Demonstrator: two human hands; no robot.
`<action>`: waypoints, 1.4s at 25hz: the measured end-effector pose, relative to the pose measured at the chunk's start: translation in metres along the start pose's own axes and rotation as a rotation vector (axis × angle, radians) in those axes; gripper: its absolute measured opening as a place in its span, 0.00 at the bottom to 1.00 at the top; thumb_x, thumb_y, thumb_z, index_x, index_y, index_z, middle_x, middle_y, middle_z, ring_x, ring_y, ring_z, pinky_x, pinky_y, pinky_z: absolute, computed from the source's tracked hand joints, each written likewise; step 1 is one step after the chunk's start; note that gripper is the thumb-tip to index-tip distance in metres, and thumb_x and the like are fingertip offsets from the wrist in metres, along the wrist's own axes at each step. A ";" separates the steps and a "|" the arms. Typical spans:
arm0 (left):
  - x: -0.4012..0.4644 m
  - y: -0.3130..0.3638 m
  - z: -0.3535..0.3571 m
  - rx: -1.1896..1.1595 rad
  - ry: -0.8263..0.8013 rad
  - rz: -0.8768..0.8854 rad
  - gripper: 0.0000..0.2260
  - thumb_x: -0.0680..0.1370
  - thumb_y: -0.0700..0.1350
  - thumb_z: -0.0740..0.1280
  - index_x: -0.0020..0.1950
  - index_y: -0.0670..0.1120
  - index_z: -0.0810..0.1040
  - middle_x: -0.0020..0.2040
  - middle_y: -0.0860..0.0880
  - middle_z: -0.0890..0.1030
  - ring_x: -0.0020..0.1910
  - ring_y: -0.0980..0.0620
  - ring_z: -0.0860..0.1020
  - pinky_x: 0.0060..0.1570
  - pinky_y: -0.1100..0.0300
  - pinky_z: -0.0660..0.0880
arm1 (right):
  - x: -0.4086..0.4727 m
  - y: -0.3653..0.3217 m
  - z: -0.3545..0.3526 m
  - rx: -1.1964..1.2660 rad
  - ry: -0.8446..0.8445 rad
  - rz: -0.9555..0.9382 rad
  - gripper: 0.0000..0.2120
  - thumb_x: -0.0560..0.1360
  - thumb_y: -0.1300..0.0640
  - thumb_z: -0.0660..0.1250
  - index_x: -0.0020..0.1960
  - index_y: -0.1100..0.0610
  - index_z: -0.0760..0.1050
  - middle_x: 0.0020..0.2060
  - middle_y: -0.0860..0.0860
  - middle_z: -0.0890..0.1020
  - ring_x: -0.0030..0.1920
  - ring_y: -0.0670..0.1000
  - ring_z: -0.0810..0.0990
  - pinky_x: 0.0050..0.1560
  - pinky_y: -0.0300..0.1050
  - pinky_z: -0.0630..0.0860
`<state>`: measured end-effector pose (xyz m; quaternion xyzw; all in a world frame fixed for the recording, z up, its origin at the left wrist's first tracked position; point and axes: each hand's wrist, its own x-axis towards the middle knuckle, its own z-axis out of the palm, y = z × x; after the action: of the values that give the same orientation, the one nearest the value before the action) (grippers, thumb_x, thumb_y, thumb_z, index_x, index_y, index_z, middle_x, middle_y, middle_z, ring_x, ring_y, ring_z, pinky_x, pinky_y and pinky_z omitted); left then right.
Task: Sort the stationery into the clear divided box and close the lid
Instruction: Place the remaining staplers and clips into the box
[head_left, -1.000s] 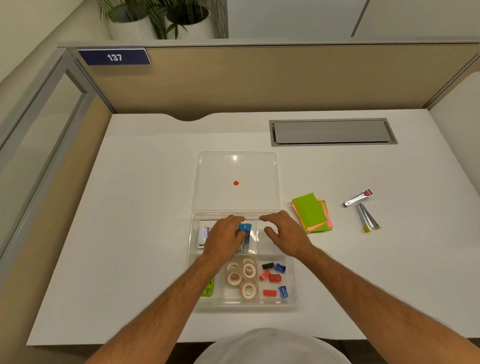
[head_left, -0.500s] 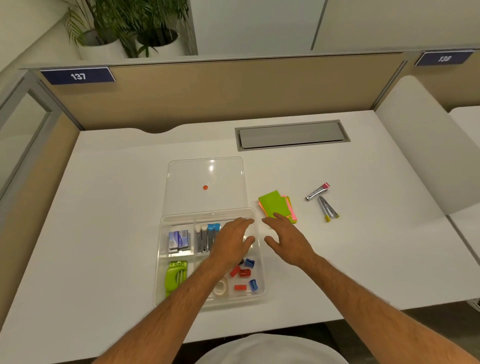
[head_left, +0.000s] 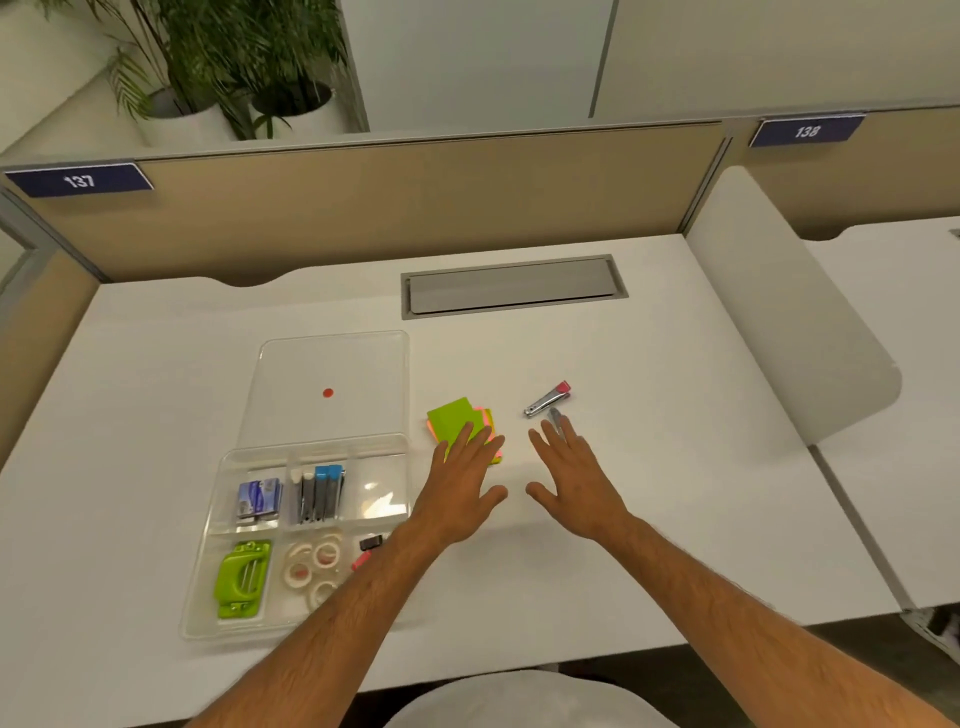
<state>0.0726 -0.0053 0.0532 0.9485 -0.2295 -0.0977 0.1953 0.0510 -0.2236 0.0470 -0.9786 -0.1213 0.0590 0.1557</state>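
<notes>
I see both forearms, bare, reaching up from the bottom edge, the left from about 7 o'clock and the right from about 5 o'clock, converging toward the middle. My left hand (head_left: 464, 480) is palm down, fingers straight and slightly spread, pointing to 12 o'clock, thumb out toward the right. My right hand (head_left: 574, 480) mirrors it, flat and splayed, thumb toward the left. The two thumbs sit near each other, apart. Neither hand seems to grip anything, though motion blur softens the fingertips.

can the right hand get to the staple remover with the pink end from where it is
Probably yes. The right hand is open, fingers pointing toward the pink-ended staple remover, with only bare desk between. A second metal tool lies under the fingertips, not blocking.
</notes>
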 end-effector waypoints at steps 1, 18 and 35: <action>0.004 0.008 0.003 -0.005 -0.009 -0.019 0.31 0.80 0.57 0.62 0.80 0.53 0.54 0.80 0.53 0.51 0.79 0.52 0.42 0.76 0.47 0.43 | -0.001 0.010 -0.001 -0.024 -0.018 0.006 0.35 0.79 0.43 0.60 0.79 0.55 0.49 0.79 0.55 0.46 0.79 0.57 0.39 0.77 0.56 0.47; 0.116 0.019 0.040 0.100 -0.205 -0.118 0.28 0.83 0.51 0.58 0.80 0.52 0.51 0.81 0.53 0.51 0.79 0.51 0.45 0.75 0.44 0.45 | 0.029 0.093 0.027 -0.014 -0.205 0.205 0.37 0.79 0.41 0.58 0.79 0.51 0.42 0.80 0.53 0.45 0.77 0.58 0.33 0.76 0.58 0.41; 0.204 0.013 0.073 0.016 -0.107 -0.081 0.24 0.79 0.38 0.62 0.74 0.50 0.65 0.59 0.48 0.78 0.54 0.45 0.76 0.54 0.52 0.69 | 0.060 0.099 0.039 0.154 -0.041 0.362 0.27 0.74 0.44 0.67 0.70 0.53 0.70 0.63 0.49 0.77 0.68 0.55 0.67 0.64 0.48 0.68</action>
<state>0.2259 -0.1360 -0.0271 0.9519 -0.2018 -0.1544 0.1710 0.1246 -0.2886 -0.0259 -0.9682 0.0582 0.1148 0.2144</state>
